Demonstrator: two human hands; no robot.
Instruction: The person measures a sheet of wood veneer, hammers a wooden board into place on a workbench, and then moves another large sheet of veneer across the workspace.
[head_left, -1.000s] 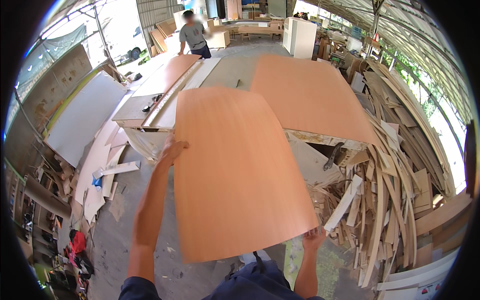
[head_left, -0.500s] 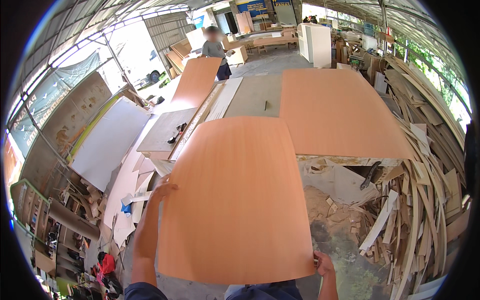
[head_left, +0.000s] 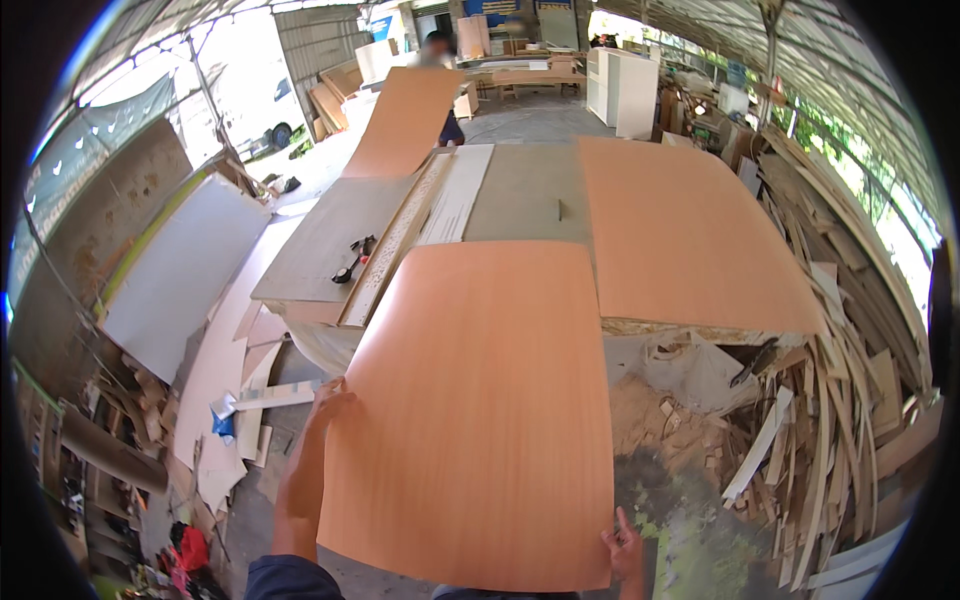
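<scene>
A large wood-grain laminate sheet, orange-brown and slightly bowed, stretches from my waist to the worktable, its far end over the table's near side. My left hand grips its left edge about midway along. At the near right corner, my right hand has its fingers apart and touches or nearly touches the edge. Another such sheet lies flat on the table's right side. Across the table a person stands behind a third sheet, tilted up; the person's hands are hidden.
The worktable carries a long pale strip, a white board and a black tool. Stacked offcuts crowd the right. A white panel leans at left; scraps litter the floor. A white cabinet stands behind.
My sheet has shifted slightly toward me and down in view. My right hand has loosened from the edge, fingers spreading. The other person's sheet has been raised, covering more of the person.
</scene>
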